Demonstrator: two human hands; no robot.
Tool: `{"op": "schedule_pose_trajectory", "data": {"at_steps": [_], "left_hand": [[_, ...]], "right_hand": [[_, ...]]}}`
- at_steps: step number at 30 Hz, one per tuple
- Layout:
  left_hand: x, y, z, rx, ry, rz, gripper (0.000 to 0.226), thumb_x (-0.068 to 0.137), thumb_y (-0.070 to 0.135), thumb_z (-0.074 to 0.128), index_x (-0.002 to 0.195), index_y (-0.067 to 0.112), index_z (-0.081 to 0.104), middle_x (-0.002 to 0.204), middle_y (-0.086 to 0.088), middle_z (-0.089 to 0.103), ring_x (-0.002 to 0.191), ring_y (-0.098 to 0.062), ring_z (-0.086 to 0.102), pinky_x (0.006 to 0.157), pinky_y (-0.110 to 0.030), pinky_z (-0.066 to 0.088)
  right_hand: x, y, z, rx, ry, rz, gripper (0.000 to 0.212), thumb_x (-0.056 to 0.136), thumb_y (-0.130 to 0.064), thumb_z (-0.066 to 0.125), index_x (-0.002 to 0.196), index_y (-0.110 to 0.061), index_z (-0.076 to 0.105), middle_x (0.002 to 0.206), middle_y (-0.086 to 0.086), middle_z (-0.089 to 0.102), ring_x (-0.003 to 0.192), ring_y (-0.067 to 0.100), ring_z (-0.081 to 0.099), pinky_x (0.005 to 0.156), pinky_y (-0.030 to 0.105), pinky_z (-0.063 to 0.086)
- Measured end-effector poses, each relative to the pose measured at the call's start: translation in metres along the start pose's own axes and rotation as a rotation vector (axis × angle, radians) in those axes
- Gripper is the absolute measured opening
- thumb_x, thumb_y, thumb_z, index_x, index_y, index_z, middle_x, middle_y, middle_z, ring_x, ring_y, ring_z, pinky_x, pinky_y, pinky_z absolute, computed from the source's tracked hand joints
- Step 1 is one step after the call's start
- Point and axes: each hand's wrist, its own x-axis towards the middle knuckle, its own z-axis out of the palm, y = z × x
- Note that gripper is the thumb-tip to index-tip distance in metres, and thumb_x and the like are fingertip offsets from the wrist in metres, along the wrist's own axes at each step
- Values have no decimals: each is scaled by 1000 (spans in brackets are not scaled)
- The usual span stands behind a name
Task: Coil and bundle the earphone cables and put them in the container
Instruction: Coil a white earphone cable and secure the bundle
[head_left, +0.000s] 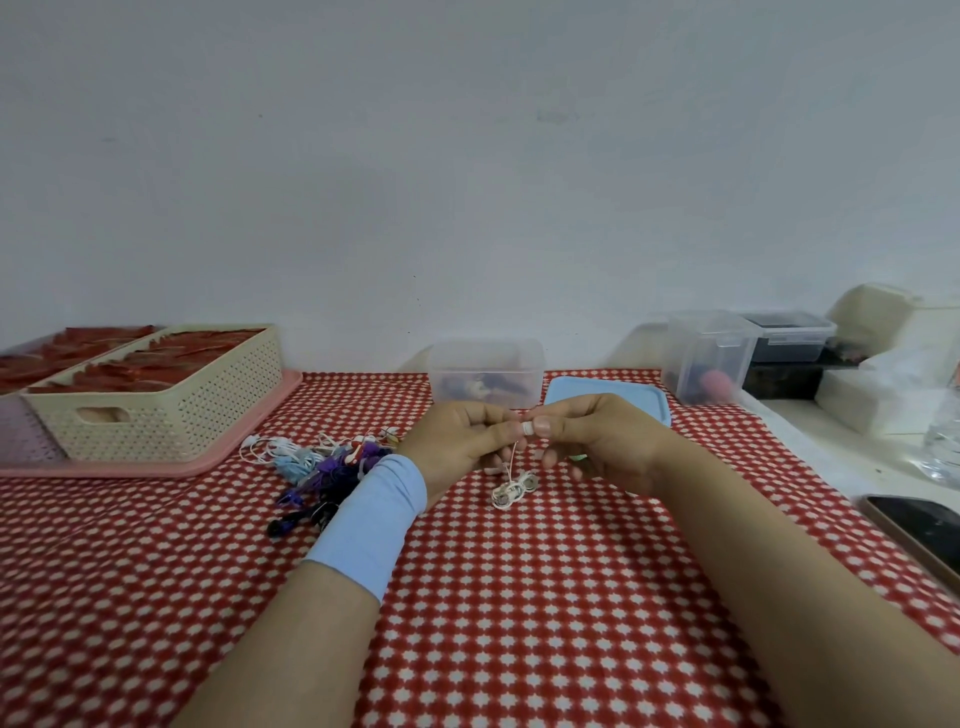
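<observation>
Item: white earphone cable (511, 491), part-coiled, just in front of the clear container (485, 358). We pinch its top end in the grip of both the left hand (457, 439) and the right hand (602, 441), the thumbs meeting on it. The strand runs straight down from the grip to a small coil at or just above the worktop (519, 623); we cannot tell which. We judge both hands equally near, with the open container directly beyond the grip and its blue lid (605, 400) beside it on the right.
</observation>
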Motion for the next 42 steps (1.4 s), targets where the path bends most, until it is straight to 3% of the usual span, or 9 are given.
{"op": "schedule_pose_trajectory", "data": {"at_steps": [5, 15, 19, 22, 24, 26, 29, 37, 42], "left_hand": [[-2, 1, -1, -87, -45, -15, 11, 92, 6, 63, 92, 10, 74, 72, -2, 67, 67, -12, 60, 76, -31, 53], [-3, 10, -2, -94, -9, -29, 9, 94, 7, 63, 98, 6, 71, 76, -4, 69, 70, -15, 62, 69, -28, 55], [-2, 14, -12, -28, 123, 7, 16, 90, 11, 70, 104, 5, 70, 83, -6, 71, 73, -16, 66, 65, -27, 57], [-5, 16, -15, 72, 171, 11, 15, 89, 8, 70, 104, 4, 69, 82, -10, 71, 71, -15, 66, 62, -22, 57], [-4, 15, -18, 207, 192, 14, 16, 90, 7, 69, 106, 7, 68, 83, -11, 72, 68, -15, 66, 61, -21, 56], [-2, 13, -22, 469, 191, 25, 19, 89, 13, 70, 108, 18, 67, 86, -4, 72, 71, -13, 66, 67, -24, 55], [-3, 12, -26, 760, 167, -8, 22, 89, 26, 71, 111, 28, 68, 96, 9, 67, 89, -10, 63, 84, -26, 48], [-5, 13, -25, 850, 128, -11, 18, 91, 24, 69, 108, 24, 73, 110, 7, 69, 98, -11, 62, 92, -27, 48], [7, 25, -27, 656, 189, 59, 13, 89, 24, 70, 101, 23, 75, 102, 7, 72, 73, -1, 62, 83, -26, 53]], "right_hand": [[0, 1, 1, 36, -27, 13, 32, 76, -24, 73, 104, -8, 77, 90, 6, 75, 67, 11, 66, 49, 20, 44], [3, 1, 8, 33, 49, -43, 14, 88, -21, 71, 98, -14, 78, 90, 3, 76, 64, 12, 66, 48, 20, 41], [4, 1, 8, -320, 187, -137, 11, 95, -24, 69, 102, -26, 76, 98, -6, 77, 66, 15, 70, 52, 17, 46], [9, 7, 9, -577, 146, -132, 28, 90, -26, 74, 117, -21, 73, 115, -6, 74, 85, 9, 71, 82, 21, 55], [10, 10, 16, -805, 79, -113, 52, 84, -38, 78, 133, -24, 65, 133, -9, 65, 113, 6, 63, 105, 27, 47], [11, 11, 26, -958, 56, -115, 71, 80, -48, 79, 144, -27, 54, 144, -10, 57, 129, 9, 54, 111, 29, 40], [18, 12, 36, -1045, 42, -132, 73, 81, -50, 76, 146, -34, 49, 137, -8, 61, 124, 14, 57, 105, 32, 44], [27, 6, 42, -1099, 42, -131, 26, 90, -38, 72, 110, -22, 77, 104, -3, 74, 92, 15, 65, 83, 31, 54], [34, -16, 23, -937, 184, -167, 12, 90, -32, 74, 96, -24, 80, 89, -1, 75, 85, 21, 68, 78, 36, 54]]}}
